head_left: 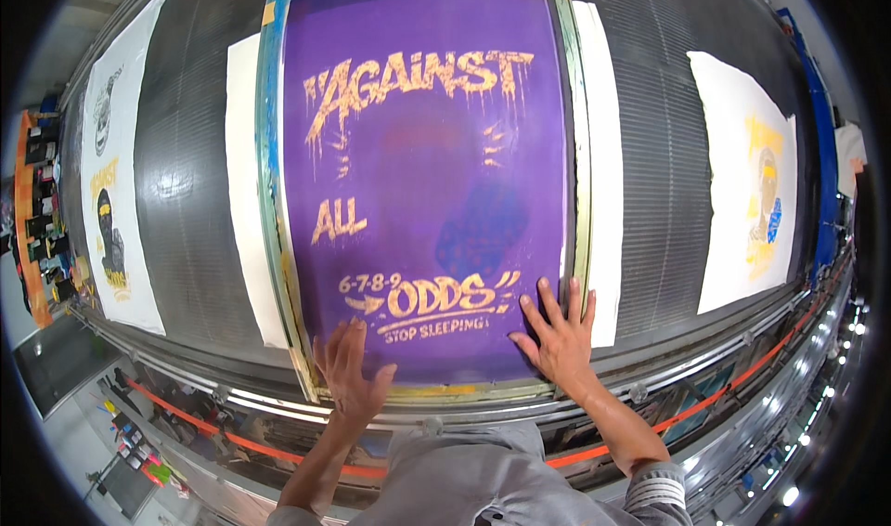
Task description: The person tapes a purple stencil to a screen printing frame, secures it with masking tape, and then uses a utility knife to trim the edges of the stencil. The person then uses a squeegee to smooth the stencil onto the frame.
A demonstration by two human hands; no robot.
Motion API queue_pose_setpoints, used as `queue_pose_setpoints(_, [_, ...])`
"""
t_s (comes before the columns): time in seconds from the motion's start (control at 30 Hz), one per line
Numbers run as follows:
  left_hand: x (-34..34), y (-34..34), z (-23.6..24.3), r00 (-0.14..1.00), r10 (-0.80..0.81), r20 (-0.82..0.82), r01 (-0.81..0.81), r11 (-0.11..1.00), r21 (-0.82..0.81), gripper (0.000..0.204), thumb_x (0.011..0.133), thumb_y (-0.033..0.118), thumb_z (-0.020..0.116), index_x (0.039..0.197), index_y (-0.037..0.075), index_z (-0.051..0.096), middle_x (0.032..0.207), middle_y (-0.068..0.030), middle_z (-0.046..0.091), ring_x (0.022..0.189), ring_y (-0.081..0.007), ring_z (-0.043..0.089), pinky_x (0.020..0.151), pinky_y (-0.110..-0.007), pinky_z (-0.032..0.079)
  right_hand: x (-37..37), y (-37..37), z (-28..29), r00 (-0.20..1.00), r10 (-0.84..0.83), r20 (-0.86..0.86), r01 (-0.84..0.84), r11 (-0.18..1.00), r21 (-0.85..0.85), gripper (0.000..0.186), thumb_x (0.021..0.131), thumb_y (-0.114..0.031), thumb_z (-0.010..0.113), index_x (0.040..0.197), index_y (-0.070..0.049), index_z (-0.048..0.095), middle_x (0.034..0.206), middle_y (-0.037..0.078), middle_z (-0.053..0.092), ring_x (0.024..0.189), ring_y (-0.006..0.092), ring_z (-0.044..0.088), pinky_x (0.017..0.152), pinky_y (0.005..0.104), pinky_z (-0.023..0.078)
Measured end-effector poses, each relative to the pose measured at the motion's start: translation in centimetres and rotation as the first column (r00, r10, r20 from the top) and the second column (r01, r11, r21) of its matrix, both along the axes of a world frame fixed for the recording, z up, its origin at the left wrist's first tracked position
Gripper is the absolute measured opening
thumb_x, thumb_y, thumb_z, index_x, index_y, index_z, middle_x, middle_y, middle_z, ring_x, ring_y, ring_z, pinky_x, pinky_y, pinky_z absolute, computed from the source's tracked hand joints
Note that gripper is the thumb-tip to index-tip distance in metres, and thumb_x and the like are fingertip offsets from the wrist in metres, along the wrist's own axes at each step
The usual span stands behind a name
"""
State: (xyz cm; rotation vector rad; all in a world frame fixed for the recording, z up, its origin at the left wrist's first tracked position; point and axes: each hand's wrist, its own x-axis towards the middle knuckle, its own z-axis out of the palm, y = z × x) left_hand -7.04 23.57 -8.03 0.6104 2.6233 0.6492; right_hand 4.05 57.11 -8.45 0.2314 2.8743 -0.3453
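A purple screen-printing screen [418, 173] in a narrow frame lies in front of me, with pale lettering and small marks open in its coating. Over its near left corner rests my left hand [351, 368], fingers apart and nothing in it. My right hand [559, 342] spreads over the near right corner, its fingers reaching across the mesh and the frame's right rail [577, 201]. White fabric [603, 173] sticks out from under the screen on both sides. A darker blue patch [483, 229] shows through the mesh at right of the middle.
On the dark ribbed table [654, 155], a printed white piece [756, 192] lies at right and another printed piece [116, 173] at left. A metal rail [269, 405] and an orange strip [232, 441] run along the near edge. Shelves with small items [37, 215] stand far left.
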Motion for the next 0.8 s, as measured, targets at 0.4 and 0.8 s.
queue_pose_setpoints(0.4, [-20.5, 31.0, -2.0, 0.912, -0.337, -0.234, 0.367, 0.925, 0.095, 0.087, 0.08, 0.069, 0.063, 0.145, 0.012, 0.051, 0.161, -0.0156, 0.024, 0.148, -0.0493, 0.009, 0.1, -0.085, 0.009, 0.4, 0.7, -0.5, 0.998, 0.031, 0.047, -0.03, 0.999, -0.022, 0.061, 0.082, -0.056, 0.072, 0.134, -0.024, 0.062, 0.155, 0.01, 0.041, 0.146, 0.0483, 0.017, 0.111, 0.0743, 0.014])
queue_pose_setpoints(0.8, [-21.7, 33.2, -3.3, 0.92, -0.355, -0.166, 0.368, 0.928, 0.055, 0.095, 0.072, 0.069, 0.07, 0.148, 0.016, 0.047, 0.162, -0.0146, 0.02, 0.147, -0.0527, 0.004, 0.095, -0.089, 0.009, 1.0, 0.9, -1.1, 0.996, 0.08, 0.031, -0.079, 0.996, -0.027, 0.066, 0.084, -0.057, 0.071, 0.14, -0.026, 0.057, 0.16, 0.01, 0.031, 0.151, 0.0456, 0.003, 0.11, 0.0761, 0.012])
